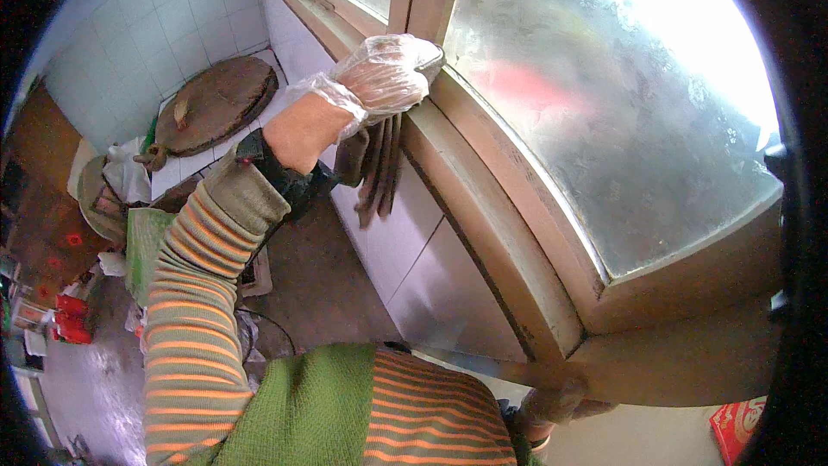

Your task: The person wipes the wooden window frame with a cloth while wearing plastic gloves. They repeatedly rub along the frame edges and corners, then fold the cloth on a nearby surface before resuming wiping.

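My left hand point(391, 74), in a clear plastic glove, is closed around a grey-brown cloth point(380, 171). It presses the cloth's upper end against the wooden window frame point(504, 142), at the lower corner of a frosted pane point(582, 142). Loose strips of the cloth hang below the hand in front of white wall tiles point(420, 233). My right hand point(553, 401) is low at the picture's bottom right, beside the near end of the frame. It is dim and blurred, and its fingers are not clear enough to show whether they grip anything.
A thick round wooden board point(220, 107) lies on the white-tiled ledge point(200, 165) in the corner. Below it are a green bag point(145, 249) and a white plastic bag point(129, 168). Red items point(72, 318) stand at far left. A red packet point(737, 427) lies at lower right.
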The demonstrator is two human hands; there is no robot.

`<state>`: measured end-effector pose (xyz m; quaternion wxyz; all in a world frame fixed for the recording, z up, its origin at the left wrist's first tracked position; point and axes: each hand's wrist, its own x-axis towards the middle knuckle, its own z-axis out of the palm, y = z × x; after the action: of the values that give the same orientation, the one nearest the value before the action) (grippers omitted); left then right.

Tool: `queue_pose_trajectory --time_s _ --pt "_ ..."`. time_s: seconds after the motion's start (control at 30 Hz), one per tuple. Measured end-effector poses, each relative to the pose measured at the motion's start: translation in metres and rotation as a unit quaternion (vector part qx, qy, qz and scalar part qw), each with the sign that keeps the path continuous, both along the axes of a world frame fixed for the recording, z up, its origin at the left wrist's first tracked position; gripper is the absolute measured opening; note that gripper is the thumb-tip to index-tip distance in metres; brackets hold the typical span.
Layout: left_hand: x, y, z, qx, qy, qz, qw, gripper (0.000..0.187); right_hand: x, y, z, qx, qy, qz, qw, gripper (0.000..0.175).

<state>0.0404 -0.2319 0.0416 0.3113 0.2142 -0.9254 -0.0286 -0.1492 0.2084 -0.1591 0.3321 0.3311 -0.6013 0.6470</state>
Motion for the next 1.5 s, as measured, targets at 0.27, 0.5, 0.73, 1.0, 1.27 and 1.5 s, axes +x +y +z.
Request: queue_pose_trajectory --time_s 0.27,0.5,0.73,1.0,1.27,1.5 --pt "-0.013 -0.016 -0.022 -0.212 -0.078 0.043 0.973 0.047 0.005 0.001 -0.005 0.002 -0.007 0.009 1.000 0.069" --pt "-0.014 0.006 0.009 0.097 -0.110 -0.049 0.988 0.056 0.002 -0.003 -0.003 -0.009 -0.014 0.042 0.999 0.070" --pt "-0.014 0.004 -0.017 -0.146 -0.067 0.110 0.981 0.047 0.001 -0.006 -0.002 -0.013 -0.021 0.065 0.998 0.071" --pt "-0.024 0.005 -0.001 -0.031 -0.128 0.092 0.987 0.050 -0.001 -0.011 -0.001 -0.017 -0.024 0.091 0.995 0.072" --pt "-0.013 0.013 -0.015 -0.060 -0.039 0.055 0.996 0.049 -0.002 -0.014 0.003 -0.022 -0.028 0.119 0.992 0.074" --pt "-0.021 -0.003 -0.030 -0.038 0.012 0.106 0.994 0.044 0.001 -0.016 0.004 -0.023 -0.037 0.132 0.990 0.075"
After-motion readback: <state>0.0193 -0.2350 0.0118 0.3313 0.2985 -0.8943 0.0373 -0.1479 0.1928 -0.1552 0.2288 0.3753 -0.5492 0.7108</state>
